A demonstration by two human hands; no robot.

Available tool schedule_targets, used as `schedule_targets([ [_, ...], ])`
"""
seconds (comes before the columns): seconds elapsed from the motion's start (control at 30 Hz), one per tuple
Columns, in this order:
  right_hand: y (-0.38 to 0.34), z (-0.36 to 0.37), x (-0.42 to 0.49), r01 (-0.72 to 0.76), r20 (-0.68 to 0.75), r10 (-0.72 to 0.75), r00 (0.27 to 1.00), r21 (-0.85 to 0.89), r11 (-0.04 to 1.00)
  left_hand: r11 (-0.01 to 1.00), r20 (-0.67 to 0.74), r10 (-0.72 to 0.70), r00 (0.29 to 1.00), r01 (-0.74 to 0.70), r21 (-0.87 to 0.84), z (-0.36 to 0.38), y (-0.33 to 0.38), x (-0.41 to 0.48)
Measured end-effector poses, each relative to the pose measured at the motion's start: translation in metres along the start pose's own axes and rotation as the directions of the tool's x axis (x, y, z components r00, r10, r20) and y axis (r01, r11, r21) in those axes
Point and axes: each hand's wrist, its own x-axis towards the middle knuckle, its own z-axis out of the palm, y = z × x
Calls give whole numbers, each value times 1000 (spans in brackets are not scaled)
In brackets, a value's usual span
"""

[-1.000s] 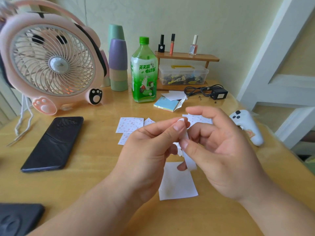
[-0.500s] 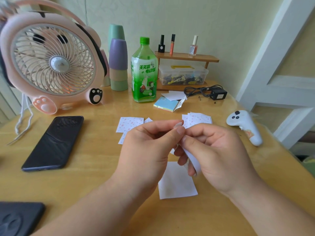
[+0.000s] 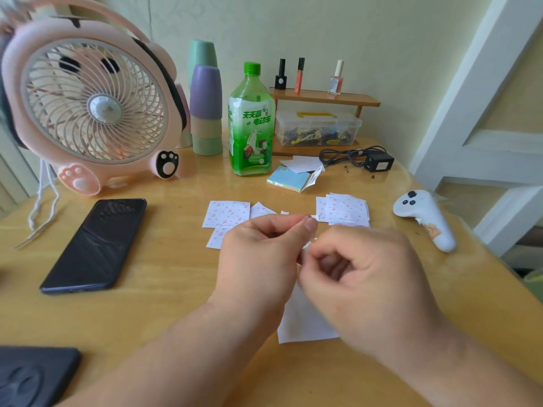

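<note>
Paper strip (image 3: 306, 247) is being held just above the middle of the table (image 3: 164, 304), between the two hands. It is being pinched at its top end between thumb and forefinger of the left hand (image 3: 264, 259). The right hand (image 3: 367, 289) is blurred, its fingers are being kept curled and its thumb tip is lying against the strip; whether the strip is being gripped by it cannot be told. A white sheet (image 3: 299, 321) is lying on the table under the hands, at six o'clock from the strip. Patterned squares (image 3: 226, 214) are lying at eleven o'clock, a stack of squares (image 3: 346, 210) at one o'clock, a phone (image 3: 94, 245) at nine o'clock and a controller (image 3: 426, 218) at three o'clock.
</note>
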Motion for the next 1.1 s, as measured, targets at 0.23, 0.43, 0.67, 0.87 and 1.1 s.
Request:
schedule_targets([
  [0.23,8,-14,8,-86,103,104,989,-165,982,995,-37,-84,996,81,-66,-15,3,17],
  [0.43,35,-54,23,-454,75,502,861,-330,827,999,66,-35,997,34,23,-14,-3,13],
  [0.67,44,-50,21,-367,273,627,730,-617,696,996,61,-7,998,12,-84,-13,1,15],
  [0.87,55,-52,23,-404,344,786,514,-711,575,1000,106,-12,994,12,3,-14,-2,13],
  [1.1,29,-38,20,-560,251,521,815,115,820,996,270,-10,963,-14,88,-12,-13,10],
])
